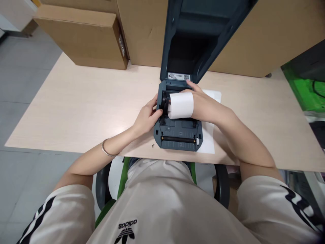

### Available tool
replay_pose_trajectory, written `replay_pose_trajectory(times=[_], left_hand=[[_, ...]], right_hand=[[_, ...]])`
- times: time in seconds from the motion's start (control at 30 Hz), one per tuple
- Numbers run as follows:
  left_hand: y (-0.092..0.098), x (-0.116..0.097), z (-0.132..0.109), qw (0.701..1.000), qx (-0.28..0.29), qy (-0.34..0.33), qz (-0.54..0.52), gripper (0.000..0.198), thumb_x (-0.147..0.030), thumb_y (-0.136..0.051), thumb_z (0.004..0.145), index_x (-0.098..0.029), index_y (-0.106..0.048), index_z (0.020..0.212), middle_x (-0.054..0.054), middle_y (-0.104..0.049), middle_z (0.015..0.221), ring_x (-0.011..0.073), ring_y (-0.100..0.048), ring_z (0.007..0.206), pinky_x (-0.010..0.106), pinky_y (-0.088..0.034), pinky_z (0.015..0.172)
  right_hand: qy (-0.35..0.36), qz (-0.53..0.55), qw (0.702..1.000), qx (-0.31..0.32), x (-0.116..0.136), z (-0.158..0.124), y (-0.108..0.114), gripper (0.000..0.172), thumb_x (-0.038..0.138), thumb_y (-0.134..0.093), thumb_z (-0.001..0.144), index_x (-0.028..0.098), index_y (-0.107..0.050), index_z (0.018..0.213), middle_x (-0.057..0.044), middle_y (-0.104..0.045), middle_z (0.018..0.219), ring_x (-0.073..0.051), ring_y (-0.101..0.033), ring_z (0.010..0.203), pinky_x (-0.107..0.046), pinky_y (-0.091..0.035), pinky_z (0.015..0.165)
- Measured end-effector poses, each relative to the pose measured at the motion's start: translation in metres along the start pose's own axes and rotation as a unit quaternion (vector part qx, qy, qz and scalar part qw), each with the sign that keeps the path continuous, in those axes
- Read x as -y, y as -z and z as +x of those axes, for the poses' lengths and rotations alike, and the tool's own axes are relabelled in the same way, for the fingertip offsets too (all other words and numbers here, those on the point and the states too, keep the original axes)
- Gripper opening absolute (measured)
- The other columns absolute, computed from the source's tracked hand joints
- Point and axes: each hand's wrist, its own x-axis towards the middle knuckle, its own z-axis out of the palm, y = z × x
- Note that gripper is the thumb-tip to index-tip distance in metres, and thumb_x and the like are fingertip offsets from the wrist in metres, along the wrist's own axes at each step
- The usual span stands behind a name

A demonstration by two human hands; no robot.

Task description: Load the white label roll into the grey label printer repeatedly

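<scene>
A dark grey label printer point(177, 130) stands on the table with its tall lid point(195, 37) swung up and back. A white paper roll point(181, 105) is over the open printer bay, beside a black holder point(164, 101) on the left. My right hand point(199, 101) grips the roll from its right side; some fingers are hidden behind and inside it. My left hand point(148, 117) is at the printer's left wall, thumb on the inner edge by the black holder and fingers outside. A black roller point(179, 139) lies across the front of the printer.
A white sheet point(209, 135) lies partly under the printer's right side. Cardboard boxes point(83, 37) line the back of the light wooden table point(76, 108). Green material point(297, 84) and dark items are at the far right. Chair armrests flank my body.
</scene>
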Motion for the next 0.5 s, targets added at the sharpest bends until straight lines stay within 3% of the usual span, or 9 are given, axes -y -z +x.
replay_pose_trajectory(times=[0.07, 0.13, 0.2, 0.3, 0.4, 0.5], left_hand=[[0.0, 0.0, 0.0, 1.0, 0.002, -0.005, -0.004, 0.074, -0.029, -0.054, 0.091, -0.019, -0.05, 0.165, 0.01, -0.069, 0.158, 0.0329, -0.071, 0.134, 0.047, -0.057, 0.117], [-0.001, 0.0, 0.0, 1.0, 0.002, -0.004, -0.01, 0.073, -0.029, -0.055, 0.091, -0.019, -0.052, 0.163, 0.01, -0.067, 0.16, 0.0333, -0.07, 0.137, 0.047, -0.057, 0.118], [-0.001, -0.001, 0.0, 1.0, 0.003, 0.003, -0.018, 0.071, -0.029, -0.056, 0.092, -0.021, -0.053, 0.162, 0.009, -0.066, 0.162, 0.0332, -0.069, 0.138, 0.047, -0.057, 0.118], [-0.001, -0.002, 0.0, 0.999, 0.006, 0.01, -0.036, 0.07, -0.029, -0.058, 0.092, -0.022, -0.054, 0.161, 0.008, -0.066, 0.162, 0.0324, -0.068, 0.14, 0.045, -0.057, 0.118], [0.0, 0.0, 0.001, 0.998, 0.013, 0.018, -0.057, 0.072, -0.03, -0.06, 0.091, -0.022, -0.051, 0.162, 0.008, -0.065, 0.163, 0.032, -0.067, 0.141, 0.044, -0.058, 0.114], [0.001, 0.003, 0.002, 0.997, 0.019, 0.034, -0.07, 0.076, -0.029, -0.061, 0.088, -0.024, -0.049, 0.163, 0.008, -0.066, 0.162, 0.0329, -0.066, 0.143, 0.046, -0.06, 0.112]], right_hand=[[0.023, 0.027, 0.999, 0.034, 0.004, -0.009, 0.012, 0.029, 0.033, -0.05, 0.104, 0.026, -0.074, 0.09, -0.004, -0.077, 0.09, -0.026, -0.073, 0.104, -0.063, -0.032, 0.141], [0.034, 0.077, 0.995, 0.059, 0.009, -0.019, 0.021, 0.046, 0.037, -0.036, 0.11, 0.025, -0.078, 0.099, -0.003, -0.081, 0.101, -0.024, -0.075, 0.105, -0.058, -0.042, 0.134], [0.037, 0.128, 0.99, 0.045, 0.016, -0.028, 0.022, 0.053, 0.049, -0.034, 0.113, 0.026, -0.082, 0.111, -0.003, -0.082, 0.112, -0.023, -0.076, 0.11, -0.048, -0.052, 0.123], [0.023, 0.141, 0.989, -0.043, 0.029, -0.043, 0.009, 0.041, 0.059, -0.058, 0.106, 0.028, -0.085, 0.11, -0.003, -0.083, 0.11, -0.023, -0.078, 0.111, -0.042, -0.055, 0.115], [0.025, 0.116, 0.987, -0.107, 0.043, -0.058, -0.006, 0.019, 0.038, -0.068, 0.102, 0.031, -0.085, 0.097, 0.0, -0.084, 0.099, -0.019, -0.081, 0.099, -0.043, -0.057, 0.117], [0.065, 0.07, 0.989, -0.115, 0.054, -0.072, -0.014, 0.02, 0.023, -0.067, 0.099, 0.032, -0.083, 0.091, 0.003, -0.085, 0.104, -0.019, -0.082, 0.103, -0.046, -0.061, 0.118]])
